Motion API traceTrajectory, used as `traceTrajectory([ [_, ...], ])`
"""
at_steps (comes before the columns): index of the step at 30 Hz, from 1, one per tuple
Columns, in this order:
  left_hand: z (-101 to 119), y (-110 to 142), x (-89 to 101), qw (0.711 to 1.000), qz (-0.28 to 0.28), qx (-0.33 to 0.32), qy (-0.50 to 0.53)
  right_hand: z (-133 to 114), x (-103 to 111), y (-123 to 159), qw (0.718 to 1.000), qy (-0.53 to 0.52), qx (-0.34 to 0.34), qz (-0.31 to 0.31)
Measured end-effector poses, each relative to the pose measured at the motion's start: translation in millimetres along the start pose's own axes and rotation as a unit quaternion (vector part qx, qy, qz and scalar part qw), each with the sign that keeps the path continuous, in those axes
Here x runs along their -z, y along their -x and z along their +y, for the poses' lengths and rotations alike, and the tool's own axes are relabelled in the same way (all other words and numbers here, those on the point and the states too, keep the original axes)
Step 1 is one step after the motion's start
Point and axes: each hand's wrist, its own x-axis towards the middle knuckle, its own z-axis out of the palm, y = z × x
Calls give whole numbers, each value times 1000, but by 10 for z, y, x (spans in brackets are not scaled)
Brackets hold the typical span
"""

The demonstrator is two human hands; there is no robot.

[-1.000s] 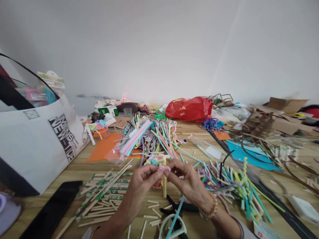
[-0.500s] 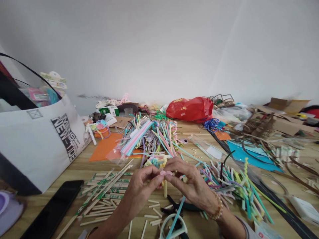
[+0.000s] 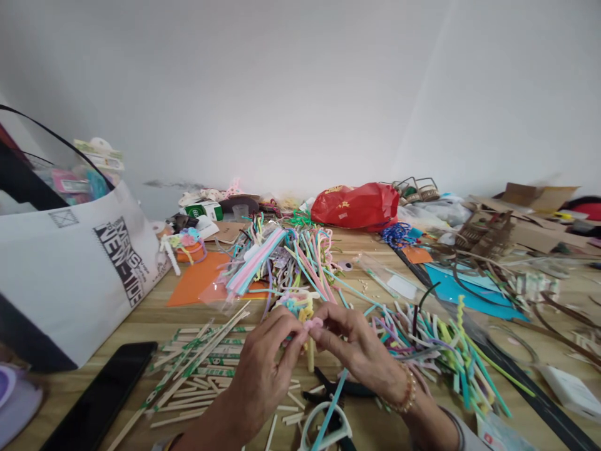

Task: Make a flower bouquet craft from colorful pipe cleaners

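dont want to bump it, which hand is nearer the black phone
Left: the left hand is right of the black phone, apart from it; the right hand lies farther right.

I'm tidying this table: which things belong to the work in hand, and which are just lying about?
In use: left hand, right hand, pink pipe cleaner, pipe cleaner heap.
Lying about: black smartphone, red plastic bag, white tote bag.

This is a craft workroom: a long wooden surface (image 3: 141,319) is heaped with chenille pipe cleaners (image 3: 291,263), cut wooden sticks (image 3: 197,363), an orange craft sheet (image 3: 197,279) and cardboard (image 3: 535,235), with small woven baskets (image 3: 416,190) along its far edge, before a plain white wall (image 3: 282,94).
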Motion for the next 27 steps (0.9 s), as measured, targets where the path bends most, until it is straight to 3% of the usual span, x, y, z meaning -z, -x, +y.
traceTrajectory([
  [4, -30, -41, 19, 985, -27, 110, 128, 54, -11, -20, 997, -61, -35, -24],
  [8, -155, -88, 16, 924, -80, 218, 304, 83, 39, -21, 998, -8, -31, -45],
  [12, -300, -98, -21, 878, -91, 288, 371, 80, 82, -25, 997, 31, -18, -66],
  [17, -344, -91, -74, 852, -97, 322, 402, 85, 103, -52, 997, 11, -19, -70],
  [22, -316, -85, -108, 782, -110, 376, 485, 139, 135, -80, 997, 10, -40, -71],
  [27, -336, -88, -110, 726, -99, 384, 561, 115, 152, -74, 996, 66, 9, -53],
])
